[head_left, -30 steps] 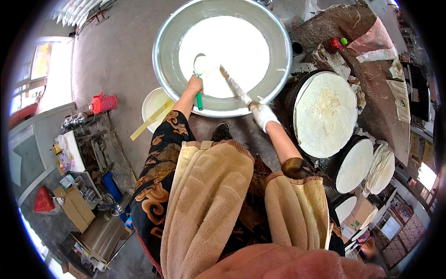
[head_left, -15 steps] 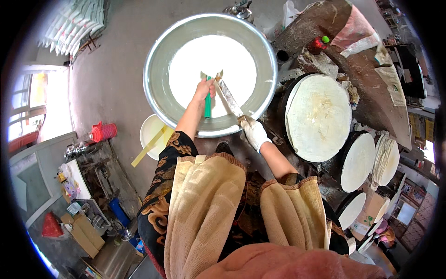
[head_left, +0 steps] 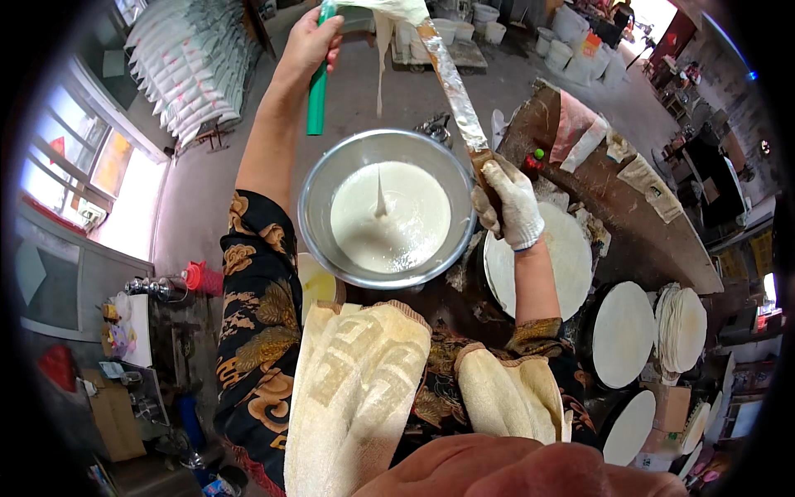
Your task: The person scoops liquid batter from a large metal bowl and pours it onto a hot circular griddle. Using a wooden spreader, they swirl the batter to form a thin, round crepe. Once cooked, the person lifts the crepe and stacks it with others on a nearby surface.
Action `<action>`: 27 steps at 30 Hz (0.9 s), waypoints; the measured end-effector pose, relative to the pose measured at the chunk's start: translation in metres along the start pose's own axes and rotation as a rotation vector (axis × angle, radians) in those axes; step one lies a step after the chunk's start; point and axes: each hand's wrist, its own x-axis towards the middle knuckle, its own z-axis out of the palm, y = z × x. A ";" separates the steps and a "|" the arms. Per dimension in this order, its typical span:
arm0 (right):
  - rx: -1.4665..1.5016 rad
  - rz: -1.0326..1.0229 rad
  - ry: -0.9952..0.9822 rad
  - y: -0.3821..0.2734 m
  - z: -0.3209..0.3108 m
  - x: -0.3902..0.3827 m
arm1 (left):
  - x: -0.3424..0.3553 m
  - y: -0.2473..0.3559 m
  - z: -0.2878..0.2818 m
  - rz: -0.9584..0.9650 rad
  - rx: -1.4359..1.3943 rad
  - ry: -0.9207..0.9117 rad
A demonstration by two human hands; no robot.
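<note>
High at the top of the view, my bare left hand [head_left: 310,50] is closed round the upright green handle [head_left: 316,99] of a tool whose head I cannot make out. In a white knit glove, my right hand [head_left: 515,203] grips the lower end of a long wooden paddle [head_left: 454,87], tilted and smeared with batter. Thick white batter sags between the two tools and hangs in a strand [head_left: 382,66]. Below stands a large metal basin [head_left: 317,199] of white batter [head_left: 402,228], with a thin peak of batter rising from its surface.
Right of the basin lie large round pale-topped discs [head_left: 571,248] [head_left: 623,335] and a curved brown board [head_left: 629,199]. A white bucket [head_left: 335,290] stands at the basin's near left. White sacks [head_left: 186,70] are stacked far left; several tubs [head_left: 559,54] stand at the far right.
Both hands have risen from low over the basin to well above it, and moved apart, lifting the tools with batter stretched between them. The view has tilted up toward the far room.
</note>
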 end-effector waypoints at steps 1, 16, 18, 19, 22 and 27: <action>-0.010 -0.016 -0.004 -0.001 -0.005 0.000 | -0.004 -0.002 -0.008 0.030 0.114 0.027; -0.032 0.523 -0.084 0.164 -0.112 -0.072 | -0.174 -0.174 0.027 -1.088 -0.601 -0.054; -0.134 0.451 -0.017 0.144 -0.138 -0.097 | -0.173 -0.143 0.036 -0.927 -0.299 -0.207; -0.141 0.329 0.012 0.147 -0.160 -0.109 | -0.173 -0.125 0.045 -0.861 -0.221 -0.254; -0.164 0.318 -0.090 0.118 -0.169 -0.120 | -0.179 -0.105 0.060 -0.765 -0.102 -0.425; -0.087 0.382 0.123 0.147 -0.146 -0.209 | -0.218 -0.108 0.130 -1.219 -0.608 -0.688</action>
